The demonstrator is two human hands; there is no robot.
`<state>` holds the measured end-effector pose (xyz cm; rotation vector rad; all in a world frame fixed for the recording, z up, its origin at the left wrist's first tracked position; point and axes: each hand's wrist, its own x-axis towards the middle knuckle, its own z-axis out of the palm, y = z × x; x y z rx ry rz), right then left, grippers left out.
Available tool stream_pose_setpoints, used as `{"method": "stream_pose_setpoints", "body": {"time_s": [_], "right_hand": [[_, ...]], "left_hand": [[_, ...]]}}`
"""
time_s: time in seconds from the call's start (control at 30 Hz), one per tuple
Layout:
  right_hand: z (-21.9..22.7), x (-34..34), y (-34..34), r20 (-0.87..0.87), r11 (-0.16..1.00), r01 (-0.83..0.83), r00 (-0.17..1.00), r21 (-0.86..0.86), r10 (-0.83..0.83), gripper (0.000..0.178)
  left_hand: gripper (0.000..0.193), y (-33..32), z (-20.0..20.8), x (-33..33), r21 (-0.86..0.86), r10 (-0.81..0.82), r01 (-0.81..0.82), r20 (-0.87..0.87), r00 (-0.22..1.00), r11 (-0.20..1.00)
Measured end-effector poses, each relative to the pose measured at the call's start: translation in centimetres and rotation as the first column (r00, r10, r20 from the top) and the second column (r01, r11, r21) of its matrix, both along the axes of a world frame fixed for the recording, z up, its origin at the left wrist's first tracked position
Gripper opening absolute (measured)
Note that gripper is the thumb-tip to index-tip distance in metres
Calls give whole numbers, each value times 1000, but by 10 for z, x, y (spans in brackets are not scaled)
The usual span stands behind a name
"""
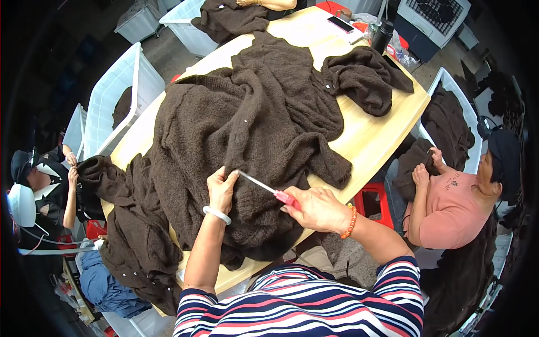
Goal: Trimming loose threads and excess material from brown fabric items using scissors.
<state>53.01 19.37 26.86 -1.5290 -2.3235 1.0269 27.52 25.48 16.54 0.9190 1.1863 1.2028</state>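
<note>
Your left hand (222, 188) pinches the fuzzy dark-brown knitted cardigan (252, 123), heaped across the table (370, 137); at three o'clock, your right hand's (317, 209) fingers clamp a pink-handled tool (268, 189).

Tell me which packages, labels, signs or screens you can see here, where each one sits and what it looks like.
Phone: far end of the wooden table, lying flat; a dark rectangular screen, apparently off.
Plastic packaging: far right corner of the table beside a dark bottle; crinkled, clear with some red, too small to tell more.
No signs or garment labels can be made out on the brown knitwear.
</note>
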Motion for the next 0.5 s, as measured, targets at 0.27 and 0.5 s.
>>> {"method": "stream_pose_setpoints", "body": {"time_s": [0.27,0.5], "right_hand": [[-6,9,6,-82,999,-3,997,-34,0,29],[-14,8,20,-125,996,89,988,10,-87,32]], "left_hand": [[26,28,8,-11,-91,-100,96,-34,994,991],[20,90,-5,-6,-42,5,-14,-203,979,999]]}}
